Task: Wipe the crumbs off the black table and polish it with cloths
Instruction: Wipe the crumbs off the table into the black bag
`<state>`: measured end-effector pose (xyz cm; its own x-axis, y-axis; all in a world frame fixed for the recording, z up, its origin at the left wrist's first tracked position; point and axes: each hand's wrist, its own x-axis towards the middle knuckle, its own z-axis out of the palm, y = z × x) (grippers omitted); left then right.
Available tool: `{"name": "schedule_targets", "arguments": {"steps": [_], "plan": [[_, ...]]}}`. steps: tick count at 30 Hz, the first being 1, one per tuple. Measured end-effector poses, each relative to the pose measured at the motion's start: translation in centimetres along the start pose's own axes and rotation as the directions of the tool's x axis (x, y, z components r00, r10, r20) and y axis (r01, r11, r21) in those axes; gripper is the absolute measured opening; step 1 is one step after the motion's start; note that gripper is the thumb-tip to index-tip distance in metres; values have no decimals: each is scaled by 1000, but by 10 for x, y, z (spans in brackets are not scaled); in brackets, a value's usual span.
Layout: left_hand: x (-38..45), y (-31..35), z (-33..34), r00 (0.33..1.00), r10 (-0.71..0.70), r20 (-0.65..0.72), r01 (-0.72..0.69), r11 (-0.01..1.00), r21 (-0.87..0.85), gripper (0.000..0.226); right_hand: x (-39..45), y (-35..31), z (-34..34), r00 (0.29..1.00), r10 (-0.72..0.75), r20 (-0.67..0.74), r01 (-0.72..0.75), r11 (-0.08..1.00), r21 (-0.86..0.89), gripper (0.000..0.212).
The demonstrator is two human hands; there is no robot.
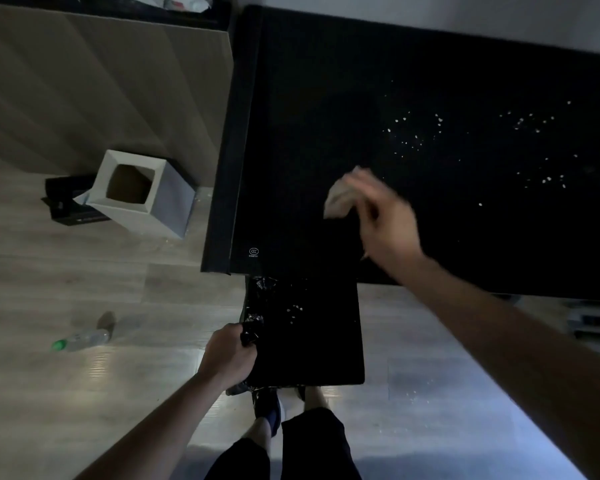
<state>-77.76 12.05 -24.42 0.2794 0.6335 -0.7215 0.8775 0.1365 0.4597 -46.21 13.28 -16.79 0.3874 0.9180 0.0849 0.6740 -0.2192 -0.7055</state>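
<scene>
The right hand [385, 220] pinches a pale cloth [338, 199] between curled fingers, blurred with motion, low over the black table [465, 81] a little in from its near edge; whether the cloth is touching the surface just now I cannot tell. The left hand [227, 355] is clenched on the left rim of a black bin [312, 341] lined with a crinkled black bag, held tight under the table's near edge close to the near-left corner, and a few pale crumbs already lie inside it. The remaining crumbs [416, 133] are scattered in clusters further back and toward the right edge, well apart from the cloth. To do this sweep well, the cloth should be laid flat and pressed down, reached out beyond the farthest cluster, then drawn back in one steady pull toward the near edge directly over the bin's mouth, rather than flicked, since light crumbs could scatter onto the floor. The bin wants to stay snug against the edge with no gap. Several overlapping passes from the right edge leftward look necessary before polishing. On the floor off the table's left edge stand a white box [142, 192] with an open top and, nearer, a plastic bottle [80, 340] lying on its side.
</scene>
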Motion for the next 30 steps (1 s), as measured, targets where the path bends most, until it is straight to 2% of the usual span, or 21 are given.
{"name": "schedule_targets", "arguments": {"steps": [3,5,8,10,16,19,21,23,27,30], "plan": [[2,3,0,1000,0,0,0,1000,23,18,41,32,-22,982,133,-135,-148,982,-113,42],[4,3,1,1000,0,2,0,1000,26,18,48,54,-24,964,240,-117,-257,951,-172,42],[8,4,2,1000,10,16,-11,999,36,17,33,69,-6,966,250,-62,-256,906,-337,49],[9,6,2,1000,15,22,-16,999,42,17,13,60,8,976,215,-36,-213,911,-354,51],[11,8,4,999,-3,40,0,998,64,15,-89,7,29,987,20,157,13,978,-208,56],[12,10,6,998,-3,65,-2,996,84,12,-125,-12,36,961,-6,278,30,996,-82,56],[11,13,7,998,-1,70,-6,996,93,13,-139,-20,33,952,-20,305,21,1000,-2,51],[10,15,9,998,0,69,-7,994,107,16,-140,-26,23,956,-17,293,-5,997,72,50],[13,18,11,998,-28,61,22,995,99,17,-100,-1,-2,986,79,145,-102,982,158,48],[16,24,16,998,-33,48,29,996,89,19,-47,31,-26,995,88,44,-95,975,200,43]]}}
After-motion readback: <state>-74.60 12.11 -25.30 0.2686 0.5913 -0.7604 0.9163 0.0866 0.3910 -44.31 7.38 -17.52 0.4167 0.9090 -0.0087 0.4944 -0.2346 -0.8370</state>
